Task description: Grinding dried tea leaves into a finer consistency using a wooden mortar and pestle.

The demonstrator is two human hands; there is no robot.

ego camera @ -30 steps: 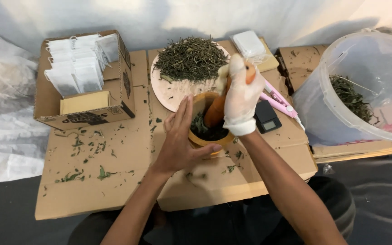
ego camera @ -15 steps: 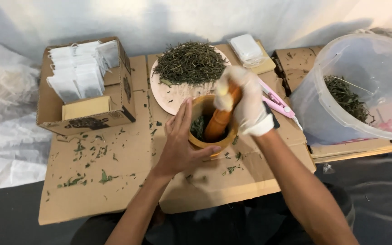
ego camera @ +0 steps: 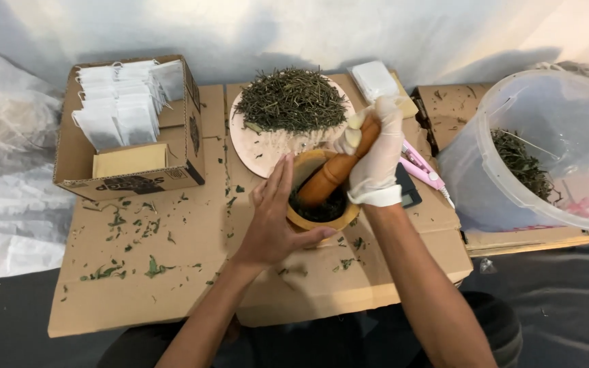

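A wooden mortar (ego camera: 322, 219) with dark crushed herbs inside sits on flattened cardboard (ego camera: 172, 272). My bare left hand (ego camera: 274, 218) cups the mortar's left side and steadies it. My right hand (ego camera: 376, 160), in a white glove, is closed around the top of a wooden pestle (ego camera: 332, 176), which leans into the bowl. Behind the mortar lies a round plate (ego camera: 260, 146) heaped with dried green herbs (ego camera: 291, 99).
An open cardboard box (ego camera: 131, 174) with several white paper bags (ego camera: 121, 102) stands at the back left. At the right is a clear plastic bucket (ego camera: 547, 197) holding some herbs. Pink scissors (ego camera: 420, 170) and a small black device (ego camera: 407, 194) lie by my right wrist. Herb scraps litter the cardboard.
The pestle has swung inside the mortar and now leans toward the upper right, with my gloved hand moving along. My left hand stays on the mortar.
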